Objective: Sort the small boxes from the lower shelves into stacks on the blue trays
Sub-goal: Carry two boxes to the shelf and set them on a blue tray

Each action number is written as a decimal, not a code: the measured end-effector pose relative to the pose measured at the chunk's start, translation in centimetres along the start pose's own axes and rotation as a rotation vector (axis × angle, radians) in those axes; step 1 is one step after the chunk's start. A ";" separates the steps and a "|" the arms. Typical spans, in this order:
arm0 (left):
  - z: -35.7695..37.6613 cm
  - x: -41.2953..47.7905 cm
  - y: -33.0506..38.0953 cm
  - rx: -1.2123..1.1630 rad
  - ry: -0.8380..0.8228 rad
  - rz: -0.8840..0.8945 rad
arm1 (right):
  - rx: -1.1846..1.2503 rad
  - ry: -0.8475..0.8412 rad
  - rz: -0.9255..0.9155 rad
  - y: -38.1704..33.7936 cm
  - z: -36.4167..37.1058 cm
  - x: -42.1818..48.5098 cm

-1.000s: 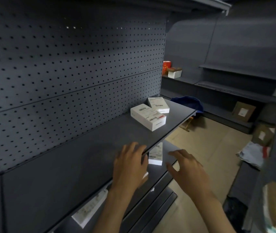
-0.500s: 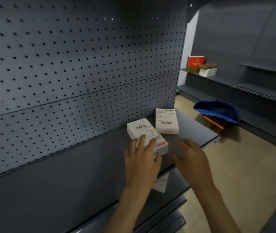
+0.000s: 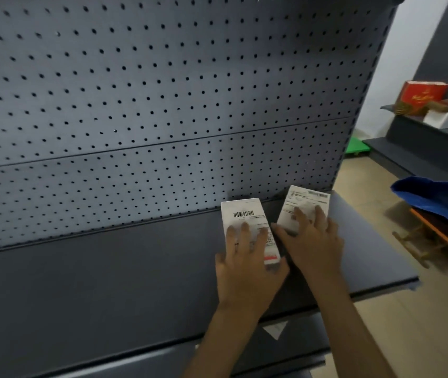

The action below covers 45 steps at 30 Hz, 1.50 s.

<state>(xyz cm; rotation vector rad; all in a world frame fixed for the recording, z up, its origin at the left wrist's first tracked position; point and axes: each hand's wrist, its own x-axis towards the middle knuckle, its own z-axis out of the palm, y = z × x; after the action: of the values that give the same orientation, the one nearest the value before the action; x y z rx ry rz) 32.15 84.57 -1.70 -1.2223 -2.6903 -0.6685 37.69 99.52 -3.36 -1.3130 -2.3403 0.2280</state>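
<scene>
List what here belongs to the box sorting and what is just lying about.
Job: white box with the barcode label, under the left hand; second white box, under the right hand; dark shelf; blue item at right, possibly a tray.
Lying about: red box, white carton beside it, green item on the floor.

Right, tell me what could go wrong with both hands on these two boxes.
1. The left hand and right hand only lie flat on the left box and right box; a one-handed lift may slip.
2. The boxes sit close together, so dragging one may nudge the other askew.
</scene>
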 end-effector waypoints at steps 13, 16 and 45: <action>-0.5 -1.0 -1.7 0.077 0.068 -0.117 | 0.012 0.110 -0.096 2.9 -0.3 0.6; -0.1 -0.6 -1.5 0.054 0.085 -0.143 | 0.023 0.126 -0.111 3.7 -0.6 -0.3; -20.3 -17.9 -30.6 0.010 0.416 -0.302 | 0.371 -0.012 -0.516 -24.6 -0.8 -22.8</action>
<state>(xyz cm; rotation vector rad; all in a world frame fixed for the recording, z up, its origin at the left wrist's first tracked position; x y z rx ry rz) 19.93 45.67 0.93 -0.5896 -2.5289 -0.8357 29.37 67.10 -0.77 -0.5153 -2.4035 0.4720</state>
